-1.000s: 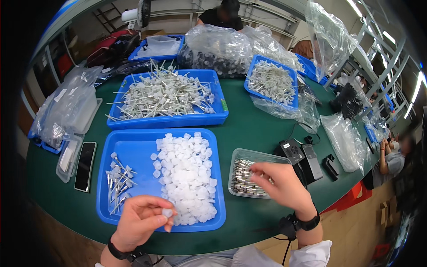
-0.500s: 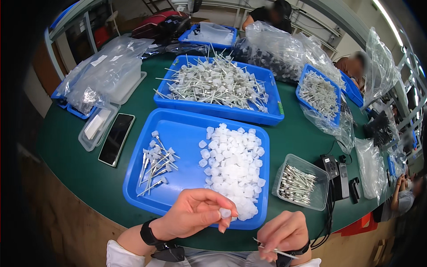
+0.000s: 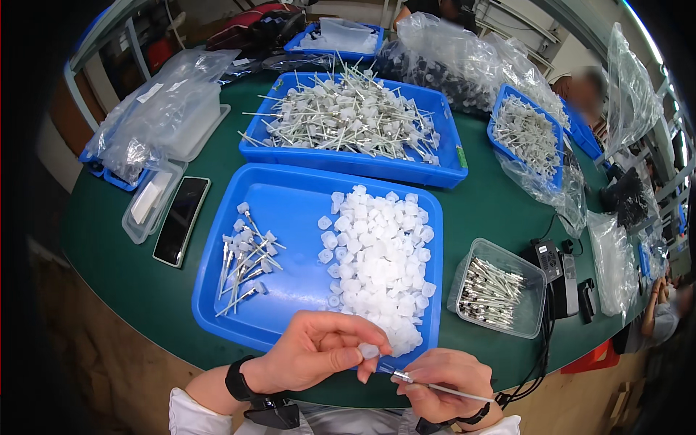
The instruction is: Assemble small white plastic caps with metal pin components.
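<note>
Between the thumb and fingers of my left hand (image 3: 319,351) is a small translucent white plastic cap (image 3: 369,351). My right hand (image 3: 446,380) pinches a thin pale rod (image 3: 464,394) with a metal fitting at its end. That end points at the cap, a small gap apart. Both hands are over the near edge of a blue tray (image 3: 290,174). Loose white caps (image 3: 377,254) are heaped on the tray's right side. Several capped rods (image 3: 246,257) lie on its left side.
Beyond the tray, a blue bin (image 3: 348,163) overflows with capped rods. A clear box (image 3: 500,290) of uncapped rods stands at the right, beside black devices (image 3: 554,275) with cables. At the left lies a phone (image 3: 181,221). A smaller blue tray (image 3: 528,134) sits far right; people work beyond.
My right hand has moved up and left, bringing the rod's metal end close to the cap. The left hand keeps its pinch on the cap. The whole view has shifted slightly.
</note>
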Demonstrator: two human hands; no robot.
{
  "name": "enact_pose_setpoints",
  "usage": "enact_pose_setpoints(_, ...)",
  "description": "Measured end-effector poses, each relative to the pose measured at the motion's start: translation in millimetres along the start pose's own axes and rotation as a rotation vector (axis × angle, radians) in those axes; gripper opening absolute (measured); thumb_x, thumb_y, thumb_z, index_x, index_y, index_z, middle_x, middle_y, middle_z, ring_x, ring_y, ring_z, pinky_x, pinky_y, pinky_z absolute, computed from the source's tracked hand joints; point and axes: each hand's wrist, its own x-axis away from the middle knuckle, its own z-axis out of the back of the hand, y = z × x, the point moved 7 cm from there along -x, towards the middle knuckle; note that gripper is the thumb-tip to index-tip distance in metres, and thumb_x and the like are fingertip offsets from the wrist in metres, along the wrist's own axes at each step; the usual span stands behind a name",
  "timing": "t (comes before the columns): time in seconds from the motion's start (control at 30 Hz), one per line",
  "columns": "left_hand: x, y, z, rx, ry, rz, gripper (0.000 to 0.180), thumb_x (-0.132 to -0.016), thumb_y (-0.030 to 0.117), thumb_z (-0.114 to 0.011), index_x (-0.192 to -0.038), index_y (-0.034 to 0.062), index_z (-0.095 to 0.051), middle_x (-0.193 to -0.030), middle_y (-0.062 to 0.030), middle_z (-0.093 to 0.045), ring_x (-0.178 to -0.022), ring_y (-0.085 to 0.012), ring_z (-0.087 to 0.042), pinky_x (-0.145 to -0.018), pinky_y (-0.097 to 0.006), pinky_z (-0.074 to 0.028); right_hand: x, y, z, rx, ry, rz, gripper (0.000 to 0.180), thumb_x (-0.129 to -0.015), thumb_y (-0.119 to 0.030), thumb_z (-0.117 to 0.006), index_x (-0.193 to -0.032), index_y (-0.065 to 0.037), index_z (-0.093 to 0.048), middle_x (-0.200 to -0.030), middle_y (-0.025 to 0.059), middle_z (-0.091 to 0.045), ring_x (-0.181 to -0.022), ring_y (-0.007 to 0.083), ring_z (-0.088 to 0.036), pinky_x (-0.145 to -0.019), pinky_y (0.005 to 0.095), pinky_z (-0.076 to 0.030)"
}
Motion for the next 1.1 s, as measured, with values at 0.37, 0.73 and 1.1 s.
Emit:
enact_pose_setpoints(0.37, 2, -5, 9, -0.092, 0.126, 0.032, 0.029, -0.087, -0.002, -0.055, -0.115, -0.0075, -0.051, -0.115, -0.0217, -0.054, -0.101, -0.0246, -0.057, -0.087, -0.036, -0.049, -2, 2, 3, 0.058, 0.000, 0.078, 0.019, -0.069, 0.006, -0.068, -0.087, 0.006, -0.061, -0.076, 0.0150, -0.064, -0.058, 0.0224, -0.062, -0.050, 0.0266, -0.049)
enact_pose_setpoints(0.73, 0, -6, 10, -0.073, 0.110, -0.017, 0.026, -0.085, -0.002, -0.056, -0.112, -0.0048, -0.055, -0.116, -0.0189, -0.051, -0.105, -0.0231, -0.053, -0.086, -0.037, -0.048, -1, 0, 0, 0.089, -0.025, 0.096, 0.020, -0.068, 0.005, -0.069, -0.086, 0.005, -0.061, -0.077, 0.0144, -0.063, -0.058, 0.0227, -0.062, -0.050, 0.0271, -0.050)
enact_pose_setpoints(1.1, 2, -3, 3, -0.131, 0.082, -0.055, 0.022, -0.084, -0.005, -0.057, -0.106, -0.0056, -0.055, -0.110, -0.0266, -0.055, -0.100, -0.0276, -0.058, -0.085, -0.039, -0.052, 1, 3, -1, 0.104, 0.026, 0.105, 0.021, -0.067, 0.006, -0.068, -0.087, 0.006, -0.060, -0.074, 0.0135, -0.062, -0.057, 0.0231, -0.062, -0.050, 0.0270, -0.051)
